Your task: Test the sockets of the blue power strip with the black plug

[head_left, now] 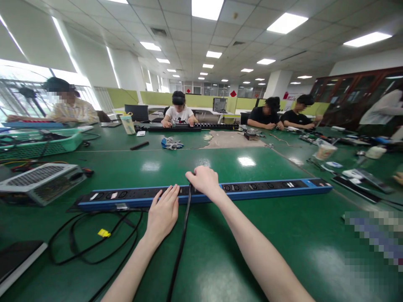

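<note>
A long blue and black power distribution strip (267,191) with rows of sockets lies across the green table. My left hand (163,209) rests on its near edge, left of the middle, fingers stretched out flat and touching the strip. Fingers curled, my right hand (205,181) grips the end of a black power cord (181,239) over the strip's middle sockets. The cord's plug is hidden in that hand, so I cannot tell how far it sits in a socket. From there the cord runs down toward me between my forearms.
Black cable loops with a yellow tag (104,233) lie at the left, near a metal power supply unit (44,182) and a green basket (67,142). Gloves (171,143) and a cup (127,124) stand farther back. Several people sit around the table; one (179,112) handles another strip opposite.
</note>
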The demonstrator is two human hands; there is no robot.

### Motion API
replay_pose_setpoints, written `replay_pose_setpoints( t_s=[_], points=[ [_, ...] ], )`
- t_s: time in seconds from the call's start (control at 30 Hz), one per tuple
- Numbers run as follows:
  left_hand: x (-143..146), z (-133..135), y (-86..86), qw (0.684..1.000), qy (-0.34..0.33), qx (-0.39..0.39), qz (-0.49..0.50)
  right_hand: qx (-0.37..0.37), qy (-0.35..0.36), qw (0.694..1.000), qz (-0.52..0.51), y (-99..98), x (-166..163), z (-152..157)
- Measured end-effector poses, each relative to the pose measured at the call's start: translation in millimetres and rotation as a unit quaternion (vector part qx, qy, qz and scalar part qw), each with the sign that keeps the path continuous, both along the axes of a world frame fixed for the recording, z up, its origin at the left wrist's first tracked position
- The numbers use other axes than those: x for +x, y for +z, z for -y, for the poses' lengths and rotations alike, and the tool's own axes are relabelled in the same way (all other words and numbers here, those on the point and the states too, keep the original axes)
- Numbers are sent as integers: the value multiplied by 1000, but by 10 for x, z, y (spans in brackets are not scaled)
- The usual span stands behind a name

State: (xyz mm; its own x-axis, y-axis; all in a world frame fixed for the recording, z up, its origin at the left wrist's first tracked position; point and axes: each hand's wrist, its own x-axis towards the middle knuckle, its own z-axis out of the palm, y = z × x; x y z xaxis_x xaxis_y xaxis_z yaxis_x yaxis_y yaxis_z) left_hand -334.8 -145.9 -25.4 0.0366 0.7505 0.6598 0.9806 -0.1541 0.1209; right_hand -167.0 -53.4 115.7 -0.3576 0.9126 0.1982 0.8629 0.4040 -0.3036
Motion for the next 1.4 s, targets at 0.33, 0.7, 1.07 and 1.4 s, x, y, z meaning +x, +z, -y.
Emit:
replay_pose_setpoints(
  t_s=[0.33,0.7,1.07,1.4],
  points=[
    [5,-31,-46,1000,12,6,-21,-90,-7,996,4,127,1618,-520],
    [943,-462,77,999,-33,16,1,-136,6,990,48,44,1615,-586],
    [1155,-568,36,999,-40,22,14,-67,28,992,103,-280,1218,-476],
    [1171,-568,48,999,-40,21,22,-46,9,994,99,-308,1127,-422]
  ],
)
